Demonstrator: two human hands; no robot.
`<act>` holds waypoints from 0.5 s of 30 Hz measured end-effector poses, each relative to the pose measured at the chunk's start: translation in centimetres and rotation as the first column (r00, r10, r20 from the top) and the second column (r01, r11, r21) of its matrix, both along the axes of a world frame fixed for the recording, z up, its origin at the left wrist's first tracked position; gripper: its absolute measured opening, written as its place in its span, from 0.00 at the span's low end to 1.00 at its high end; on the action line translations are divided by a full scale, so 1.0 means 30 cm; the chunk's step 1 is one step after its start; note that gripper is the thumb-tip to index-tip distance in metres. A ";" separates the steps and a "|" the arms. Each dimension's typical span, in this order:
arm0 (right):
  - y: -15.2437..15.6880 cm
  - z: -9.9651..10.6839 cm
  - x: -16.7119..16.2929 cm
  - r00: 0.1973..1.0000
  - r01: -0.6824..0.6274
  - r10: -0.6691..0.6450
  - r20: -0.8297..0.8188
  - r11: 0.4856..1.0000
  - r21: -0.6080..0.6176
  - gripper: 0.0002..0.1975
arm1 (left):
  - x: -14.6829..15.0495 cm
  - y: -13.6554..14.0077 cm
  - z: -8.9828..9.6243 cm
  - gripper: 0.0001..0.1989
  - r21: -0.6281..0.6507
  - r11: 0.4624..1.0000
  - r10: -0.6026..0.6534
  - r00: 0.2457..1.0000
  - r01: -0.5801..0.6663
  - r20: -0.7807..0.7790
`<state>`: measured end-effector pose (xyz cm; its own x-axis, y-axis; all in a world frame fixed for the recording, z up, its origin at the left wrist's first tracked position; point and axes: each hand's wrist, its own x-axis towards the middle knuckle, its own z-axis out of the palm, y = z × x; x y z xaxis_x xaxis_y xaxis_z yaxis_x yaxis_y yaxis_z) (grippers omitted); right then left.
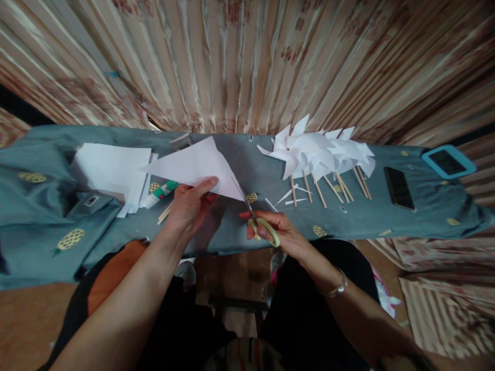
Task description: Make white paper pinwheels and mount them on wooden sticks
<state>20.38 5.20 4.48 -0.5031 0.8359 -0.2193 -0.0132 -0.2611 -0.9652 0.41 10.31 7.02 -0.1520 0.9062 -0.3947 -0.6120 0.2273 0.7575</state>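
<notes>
My left hand [193,206] grips a folded white sheet of paper [197,165], thumb on top, holding it up over the cloth. In my right hand [278,226] is a pair of scissors [266,229] with pale yellow-green handles, my fingers through the loops. The blades point up and away from me and lie along the paper's right edge near its lower corner. Whether they are parted is too small to tell. Thin white paper strips [288,195] lie on the cloth just right of the scissors.
White paper pinwheels [328,149] on wooden sticks lie in a row at the right. Beyond them are a dark phone [399,188] and a blue-framed device [448,161]. Stacked white paper [116,167], a green-and-white tube [160,193] and sticks [165,212] are on the left. A curtain [247,67] hangs behind.
</notes>
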 end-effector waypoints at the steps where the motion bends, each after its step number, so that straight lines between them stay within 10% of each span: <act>1: 0.000 -0.001 0.000 1.000 0.002 -0.002 -0.001 1.000 -0.003 0.30 | 0.000 0.000 -0.001 0.08 0.001 1.000 0.001 1.000 -0.001 0.001; 15: 0.000 -0.027 -0.002 0.998 0.060 -0.062 -0.013 0.995 -0.081 0.23 | 0.005 -0.001 0.009 0.09 -0.034 0.999 0.015 1.000 -0.015 -0.010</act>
<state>20.33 5.19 3.67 -0.4555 0.8450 -0.2800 -0.0459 -0.3364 -0.9406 0.58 10.27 7.28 -0.1692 0.8897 -0.4240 -0.6085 0.2441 0.7551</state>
